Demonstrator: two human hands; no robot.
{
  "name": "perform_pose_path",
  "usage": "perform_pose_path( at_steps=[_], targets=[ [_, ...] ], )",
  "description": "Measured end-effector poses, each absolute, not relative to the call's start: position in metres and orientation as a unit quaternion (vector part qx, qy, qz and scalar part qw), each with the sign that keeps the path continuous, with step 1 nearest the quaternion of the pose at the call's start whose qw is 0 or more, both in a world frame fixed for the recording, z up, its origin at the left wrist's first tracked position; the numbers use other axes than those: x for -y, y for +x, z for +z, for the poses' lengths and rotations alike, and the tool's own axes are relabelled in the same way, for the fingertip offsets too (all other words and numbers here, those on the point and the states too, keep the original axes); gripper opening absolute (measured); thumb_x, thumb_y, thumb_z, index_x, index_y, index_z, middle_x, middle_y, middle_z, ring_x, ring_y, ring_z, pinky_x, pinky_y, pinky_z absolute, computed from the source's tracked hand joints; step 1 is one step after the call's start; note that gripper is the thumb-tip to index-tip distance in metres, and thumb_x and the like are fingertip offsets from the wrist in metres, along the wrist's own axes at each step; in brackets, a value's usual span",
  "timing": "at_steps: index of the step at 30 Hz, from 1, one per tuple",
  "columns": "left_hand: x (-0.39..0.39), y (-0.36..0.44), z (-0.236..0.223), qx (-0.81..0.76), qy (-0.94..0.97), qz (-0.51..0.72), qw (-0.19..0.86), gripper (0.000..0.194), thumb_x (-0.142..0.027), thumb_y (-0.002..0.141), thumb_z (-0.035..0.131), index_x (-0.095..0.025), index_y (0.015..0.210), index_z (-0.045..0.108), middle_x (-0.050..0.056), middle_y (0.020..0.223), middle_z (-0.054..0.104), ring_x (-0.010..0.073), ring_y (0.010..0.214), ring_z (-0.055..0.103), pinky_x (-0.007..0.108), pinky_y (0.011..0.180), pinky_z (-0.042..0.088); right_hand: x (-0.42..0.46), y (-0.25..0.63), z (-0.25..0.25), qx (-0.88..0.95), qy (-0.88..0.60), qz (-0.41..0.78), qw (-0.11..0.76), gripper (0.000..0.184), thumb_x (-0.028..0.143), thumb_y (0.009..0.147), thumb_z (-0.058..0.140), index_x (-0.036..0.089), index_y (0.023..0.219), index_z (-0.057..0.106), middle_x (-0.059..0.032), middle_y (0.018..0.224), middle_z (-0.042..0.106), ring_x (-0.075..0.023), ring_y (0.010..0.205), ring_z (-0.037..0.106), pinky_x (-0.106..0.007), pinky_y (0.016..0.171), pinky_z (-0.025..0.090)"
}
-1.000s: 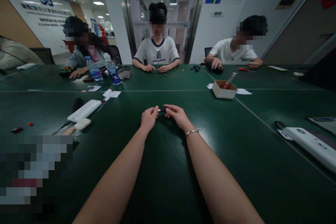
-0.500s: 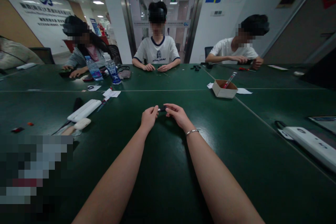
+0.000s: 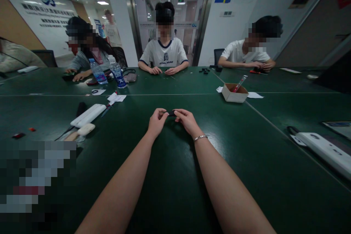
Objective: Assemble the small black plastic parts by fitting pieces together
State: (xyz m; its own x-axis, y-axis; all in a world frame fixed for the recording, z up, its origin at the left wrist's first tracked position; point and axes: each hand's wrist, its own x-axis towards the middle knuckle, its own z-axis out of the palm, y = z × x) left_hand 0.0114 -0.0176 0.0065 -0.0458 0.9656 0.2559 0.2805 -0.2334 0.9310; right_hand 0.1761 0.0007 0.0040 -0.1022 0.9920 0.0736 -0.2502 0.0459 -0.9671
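Both my hands meet over the middle of the green table, pinching a small black stick-like piece [image 3: 171, 113] from either end. My left hand [image 3: 157, 122] has thumb and fingers closed on its left end. On the other end sit the closed fingertips of my right hand [image 3: 187, 120], with a silver bracelet [image 3: 201, 138] at that wrist. Fingers cover much of the piece, so its exact kind cannot be made out.
A cardboard box [image 3: 234, 97] holds a red-and-clear tool. White power banks [image 3: 88, 115] lie left and right [image 3: 326, 148]. Two bottles [image 3: 117, 73] stand far left. Several co-workers sit around; one person [image 3: 163, 53] faces me with both hands on the table.
A silver section showed beside my left fingertips before; now only black shows between my hands. My left fingers have shifted slightly right. A person has appeared standing in the back left.
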Motion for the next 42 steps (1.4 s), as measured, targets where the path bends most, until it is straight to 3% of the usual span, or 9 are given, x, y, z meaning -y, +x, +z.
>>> perform_pose_path(
  at_steps=[4,8,16,24,42],
  targets=[
    [0.0219,0.0139,0.0086,-0.478,0.666,0.499,0.280,0.023,-0.026,0.080,0.063,-0.023,0.103,0.063,0.004,0.101,0.067,0.0154,0.080,0.061,0.028,0.073,0.049,-0.0018,0.1754,0.0030,0.462,-0.389,0.575,0.551,0.044,0.048,0.057,0.085,0.016,0.084,0.071,0.0016,0.060,0.062,-0.0110,0.053,0.055,-0.026,0.058,0.045],
    [0.0253,0.0127,0.0106,-0.496,0.676,0.481,0.255,0.016,-0.028,0.083,0.062,-0.023,0.097,0.065,0.003,0.092,0.069,0.0161,0.076,0.061,0.028,0.070,0.047,-0.0018,0.1755,0.0032,0.455,-0.382,0.587,0.550,0.046,0.050,0.055,0.086,0.016,0.081,0.071,0.0015,0.059,0.062,-0.0105,0.052,0.055,-0.026,0.057,0.045],
    [0.0197,0.0098,0.0037,-0.496,0.651,0.486,0.306,0.019,-0.035,0.083,0.062,-0.020,0.094,0.067,0.002,0.080,0.071,0.0159,0.071,0.065,0.029,0.069,0.049,-0.0027,0.1762,0.0021,0.466,-0.384,0.578,0.548,0.047,0.050,0.054,0.086,0.016,0.082,0.071,-0.0001,0.066,0.066,-0.0100,0.054,0.056,-0.025,0.057,0.045],
    [0.0218,0.0122,0.0084,-0.499,0.623,0.482,0.361,0.024,-0.037,0.083,0.061,-0.018,0.094,0.068,0.007,0.084,0.073,0.0193,0.080,0.069,0.031,0.071,0.054,-0.0020,0.1765,0.0022,0.461,-0.379,0.586,0.549,0.044,0.044,0.055,0.087,0.016,0.086,0.073,-0.0005,0.070,0.069,-0.0098,0.057,0.059,-0.024,0.059,0.046],
    [0.0175,0.0072,0.0069,-0.569,0.626,0.417,0.333,0.046,-0.058,0.088,0.046,-0.018,0.082,0.068,0.003,0.066,0.070,0.0157,0.060,0.063,0.029,0.063,0.046,-0.0027,0.1768,-0.0017,0.484,-0.352,0.601,0.530,0.040,0.036,0.060,0.086,0.019,0.093,0.073,-0.0043,0.087,0.074,-0.0155,0.074,0.069,-0.029,0.075,0.054]
  ],
)
